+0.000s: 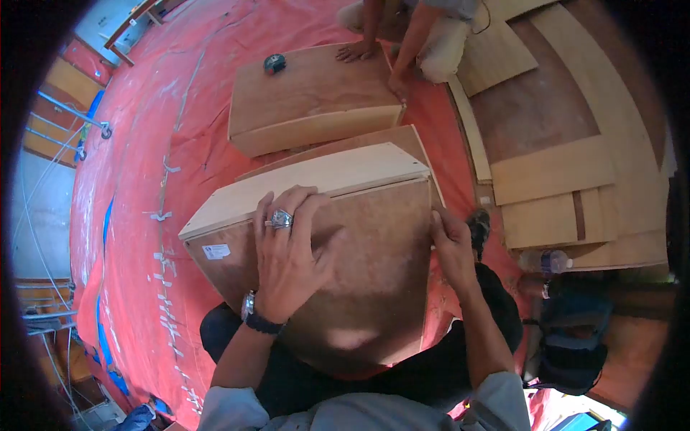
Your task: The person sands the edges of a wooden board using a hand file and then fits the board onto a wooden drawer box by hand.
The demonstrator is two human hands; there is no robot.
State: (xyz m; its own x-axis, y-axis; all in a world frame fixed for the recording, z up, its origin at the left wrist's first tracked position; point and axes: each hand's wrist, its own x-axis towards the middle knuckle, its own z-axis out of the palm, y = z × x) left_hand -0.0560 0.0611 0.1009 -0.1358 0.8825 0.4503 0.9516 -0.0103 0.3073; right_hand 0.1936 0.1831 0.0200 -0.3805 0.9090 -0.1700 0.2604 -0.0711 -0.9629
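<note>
A plywood box (374, 266) stands tilted between my knees, its brown face toward me and a pale wooden board (316, 179) along its upper side. My left hand (287, 251), with a ring and a wristwatch, lies on the brown face. Its fingers are stretched out and reach the upper edge beside the pale board. A small white label (215, 251) is stuck near the box's left corner. At the right edge of the box my right hand (456, 248) grips the side, thumb toward me; its other fingertips are partly hidden.
Beyond my box, another person's hands (356, 52) rest on a second plywood box (316, 90) carrying a small green-black object (274, 64). Cut plywood sheets (553, 169) lie to the right, near a plastic bottle (546, 261). Red sheeting (136, 144) covers the floor; wheeled metal frames (68, 111) stand left.
</note>
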